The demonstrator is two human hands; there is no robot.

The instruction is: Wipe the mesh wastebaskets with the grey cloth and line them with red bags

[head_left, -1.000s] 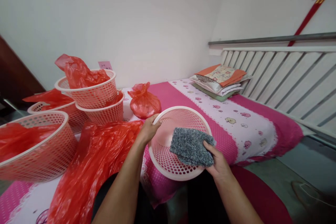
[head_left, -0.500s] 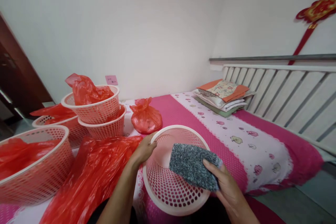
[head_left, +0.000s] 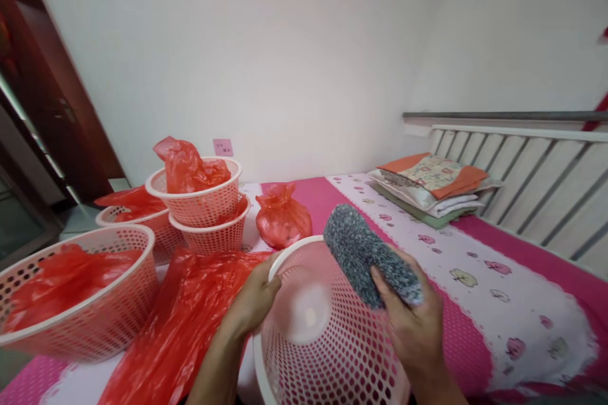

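A pink plastic basket (head_left: 304, 319) with a pale rim leans in front of me, its perforated inside turned my way. My left hand (head_left: 259, 294) is closed round its left rim, thumb inside. In my right hand (head_left: 413, 323) is a dark grey speckled cleaning cloth (head_left: 361, 253), folded thick and gripped at its lower end. The cloth stands up above the basket's right rim; whether it touches the basket I cannot tell. Just left of my left arm lies a crumpled red plastic bag (head_left: 190, 304).
Several pink baskets holding red bags, one a front basket (head_left: 114, 323), stand on the left. A tied red bag (head_left: 284, 218) sits behind my basket. Folded bedding (head_left: 432, 186) lies at the back right by a white slatted headboard (head_left: 527, 177). A pink-and-white bedspread (head_left: 456, 259) lies underneath.
My right hand has raised the cloth from inside the basket to its right rim, turning it more upright. The basket has tipped further toward me. The view has swung left.
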